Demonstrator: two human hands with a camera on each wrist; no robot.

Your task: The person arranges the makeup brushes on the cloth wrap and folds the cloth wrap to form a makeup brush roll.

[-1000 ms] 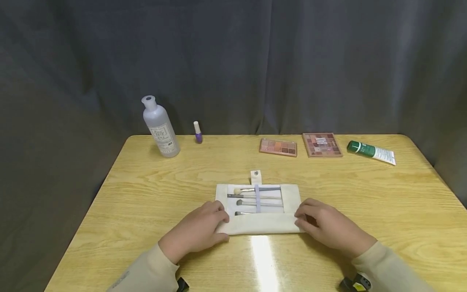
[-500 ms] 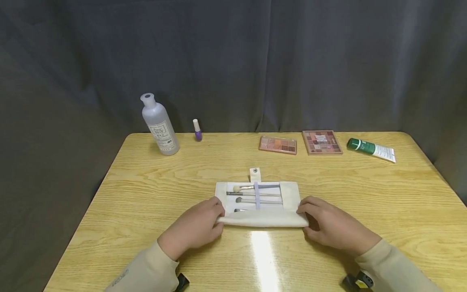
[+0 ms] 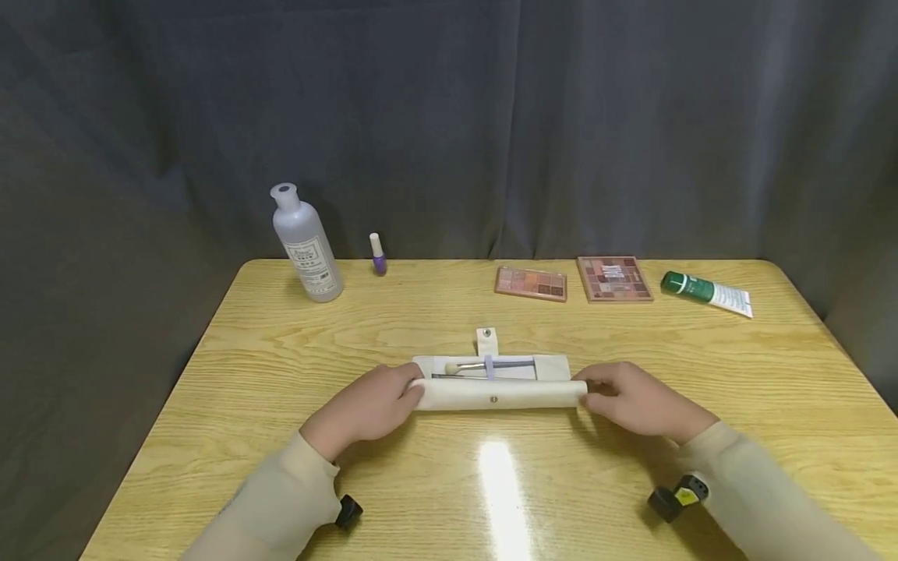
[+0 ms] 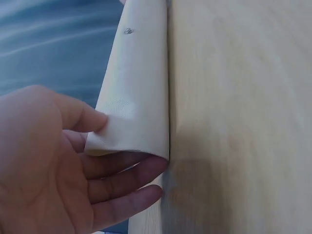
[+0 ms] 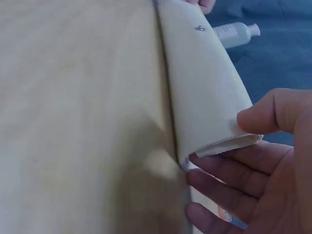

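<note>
A cream fabric brush roll (image 3: pixel 456 396) lies partly rolled up on the wooden table, its near part folded over in a flat tube with a metal snap on it. My left hand (image 3: pixel 372 401) pinches the left end, thumb on top and fingers underneath, as the left wrist view shows on the roll (image 4: pixel 136 87). My right hand (image 3: pixel 634 399) pinches the right end the same way, thumb on the cloth (image 5: pixel 204 87) in the right wrist view. One makeup brush (image 3: pixel 466 367) with a pale head shows under a lilac elastic; the lower brushes are mostly covered. A snap tab (image 3: pixel 486 340) points away at the back.
Along the back stand a pale plastic bottle (image 3: pixel 306 245) and a purple nail polish bottle (image 3: pixel 379 257). Two eyeshadow palettes (image 3: pixel 531 284) and a green-and-white tube (image 3: pixel 707 293) lie to the right. A dark curtain (image 3: pixel 421 125) hangs behind the table (image 3: pixel 281 343).
Both hands have lifted the near edge of the brush roll and turned it away from the person. The lower brushes have become covered, and a snap on the outside has come into view.
</note>
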